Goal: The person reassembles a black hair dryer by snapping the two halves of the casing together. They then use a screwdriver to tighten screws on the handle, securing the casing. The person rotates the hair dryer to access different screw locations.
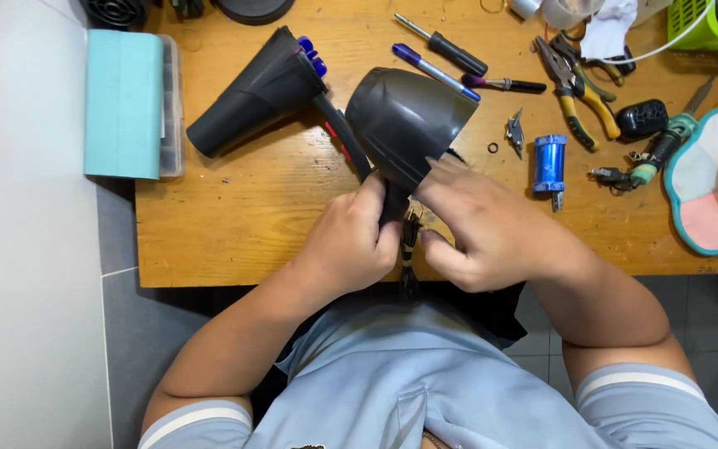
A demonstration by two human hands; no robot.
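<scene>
You hold a dark grey hair dryer shell (pixel 409 120) over the near edge of the wooden tabletop (pixel 234 220), its wide mouth tipped up and toward the far right. Your left hand (pixel 351 241) has its grip closed around the shell's narrow handle end, likely to steady it. Your right hand (pixel 492 229) rests against the shell's lower right side, fingers curled in toward a bundle of dark wires (pixel 410 249) that hangs from the handle between your hands. Whether those fingers actually pinch the wires I cannot tell; the thumb hides the contact. Holding the shell off the surface seems to keep the wires free to dangle.

Far left of it lies a second dark shell piece (pixel 255 91), cone-shaped, flat on the wood, with a dark cord (pixel 342 137) running from it toward your hands. A blue cylinder motor (pixel 549 162) stands just right of the shell, a small ring (pixel 493 148) and a metal clip (pixel 514 130) between them. Further back: a black screwdriver (pixel 446 46), a blue pen (pixel 434 71), yellow-handled pliers (pixel 579 91).

Containers: a clear plastic box with a teal lid (pixel 126 104) at the far left edge, contents not visible. A green basket (pixel 695 29) at the far right corner, contents cut off. A flower-shaped tray (pixel 704 187) on the right, something blurred on it.
</scene>
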